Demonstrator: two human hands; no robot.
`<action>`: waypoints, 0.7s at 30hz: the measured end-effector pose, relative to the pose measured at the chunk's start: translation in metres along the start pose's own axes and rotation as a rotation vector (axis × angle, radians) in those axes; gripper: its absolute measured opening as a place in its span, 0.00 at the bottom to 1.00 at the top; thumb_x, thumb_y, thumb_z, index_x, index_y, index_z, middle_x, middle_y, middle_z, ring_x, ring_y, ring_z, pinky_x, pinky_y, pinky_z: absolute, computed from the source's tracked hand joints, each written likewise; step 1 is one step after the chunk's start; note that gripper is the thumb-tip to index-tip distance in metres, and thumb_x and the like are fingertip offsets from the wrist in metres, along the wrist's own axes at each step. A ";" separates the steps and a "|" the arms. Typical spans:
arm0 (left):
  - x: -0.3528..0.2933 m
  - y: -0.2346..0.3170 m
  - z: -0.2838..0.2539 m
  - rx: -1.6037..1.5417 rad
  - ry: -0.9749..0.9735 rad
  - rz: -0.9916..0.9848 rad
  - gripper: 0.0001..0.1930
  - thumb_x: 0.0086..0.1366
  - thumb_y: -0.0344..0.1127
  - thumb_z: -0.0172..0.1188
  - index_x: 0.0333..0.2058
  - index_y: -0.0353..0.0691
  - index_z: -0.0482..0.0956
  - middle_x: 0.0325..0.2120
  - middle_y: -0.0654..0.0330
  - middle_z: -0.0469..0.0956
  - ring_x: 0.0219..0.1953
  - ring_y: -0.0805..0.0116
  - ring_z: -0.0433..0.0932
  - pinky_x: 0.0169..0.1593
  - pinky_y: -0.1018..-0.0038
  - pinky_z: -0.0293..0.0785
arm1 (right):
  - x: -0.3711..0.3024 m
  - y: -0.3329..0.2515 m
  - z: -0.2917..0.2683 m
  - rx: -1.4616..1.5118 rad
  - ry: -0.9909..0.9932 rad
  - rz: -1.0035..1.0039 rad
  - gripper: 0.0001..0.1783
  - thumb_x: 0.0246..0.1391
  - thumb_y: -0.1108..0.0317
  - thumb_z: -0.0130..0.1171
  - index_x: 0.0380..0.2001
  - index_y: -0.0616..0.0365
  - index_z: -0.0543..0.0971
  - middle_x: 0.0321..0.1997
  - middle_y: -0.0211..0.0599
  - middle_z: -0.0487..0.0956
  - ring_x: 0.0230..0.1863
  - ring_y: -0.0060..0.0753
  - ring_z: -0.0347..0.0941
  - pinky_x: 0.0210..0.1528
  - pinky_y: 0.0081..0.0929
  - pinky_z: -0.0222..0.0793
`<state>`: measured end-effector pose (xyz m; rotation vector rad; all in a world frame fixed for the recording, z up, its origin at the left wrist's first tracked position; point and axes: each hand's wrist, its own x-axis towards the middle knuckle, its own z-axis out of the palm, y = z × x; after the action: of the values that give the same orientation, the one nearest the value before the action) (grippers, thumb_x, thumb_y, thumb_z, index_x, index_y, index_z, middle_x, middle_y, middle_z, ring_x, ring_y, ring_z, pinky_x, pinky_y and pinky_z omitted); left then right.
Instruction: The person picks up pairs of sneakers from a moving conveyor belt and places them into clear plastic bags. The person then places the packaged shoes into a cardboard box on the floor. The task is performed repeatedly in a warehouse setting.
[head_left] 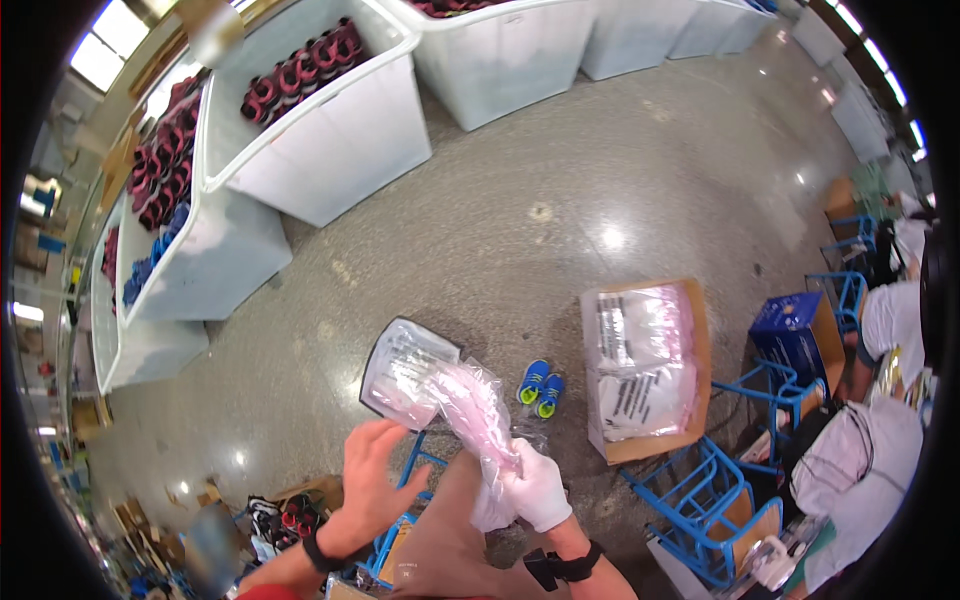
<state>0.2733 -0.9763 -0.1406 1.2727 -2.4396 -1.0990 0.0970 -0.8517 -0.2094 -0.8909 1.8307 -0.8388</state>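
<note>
In a white glove, my right hand (pixel 538 488) is closed around a bundle of clear and pinkish plastic bags (pixel 468 402). The bundle stretches up and left, its far end over more clear plastic bags (pixel 405 362) on a dark-rimmed surface (pixel 366 385). My bare left hand (pixel 372 488) hovers just left of the bundle, fingers spread and holding nothing. On the floor right of the bundle stands a pair of blue sneakers (pixel 540 386) with lime-green parts.
Right of the sneakers is an open cardboard box (pixel 701 372) of plastic-wrapped packs. Blue metal stools (pixel 700 500), a blue box (pixel 795 335) and people in pale clothes crowd the right side. Large white bins (pixel 330 150), several holding shoes, line the far and left sides.
</note>
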 end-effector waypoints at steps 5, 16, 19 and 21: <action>-0.046 0.011 0.065 -0.980 -0.370 -0.778 0.18 0.64 0.40 0.55 0.46 0.32 0.71 0.41 0.57 0.74 0.45 0.68 0.74 0.49 0.69 0.71 | -0.072 -0.021 -0.022 -0.401 0.016 -0.306 0.10 0.47 0.66 0.54 0.35 0.54 0.72 0.25 0.40 0.77 0.26 0.41 0.76 0.26 0.35 0.70; -0.032 0.178 0.142 -0.895 -0.454 -0.621 0.11 0.55 0.26 0.51 0.37 0.26 0.71 0.31 0.52 0.75 0.33 0.61 0.76 0.35 0.66 0.74 | -0.214 0.011 -0.082 -0.199 0.429 -0.230 0.21 0.50 0.58 0.55 0.45 0.55 0.68 0.32 0.44 0.77 0.33 0.46 0.76 0.31 0.36 0.72; -0.010 0.204 0.172 -0.707 -0.591 -0.324 0.09 0.53 0.27 0.50 0.32 0.29 0.73 0.28 0.58 0.74 0.32 0.66 0.75 0.37 0.68 0.73 | -0.258 0.031 -0.123 0.113 0.593 -0.065 0.28 0.50 0.51 0.57 0.50 0.56 0.69 0.35 0.48 0.77 0.36 0.44 0.76 0.38 0.34 0.71; -0.016 0.235 0.190 -0.636 -0.718 -0.170 0.07 0.53 0.27 0.50 0.30 0.31 0.74 0.26 0.61 0.73 0.31 0.70 0.74 0.36 0.72 0.71 | -0.287 0.045 -0.148 0.272 0.835 0.104 0.26 0.51 0.51 0.56 0.49 0.56 0.70 0.34 0.48 0.77 0.36 0.42 0.76 0.37 0.34 0.71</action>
<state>0.0461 -0.7782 -0.1123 0.9784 -2.0460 -2.4644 0.0459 -0.5613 -0.0712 -0.2612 2.3426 -1.4954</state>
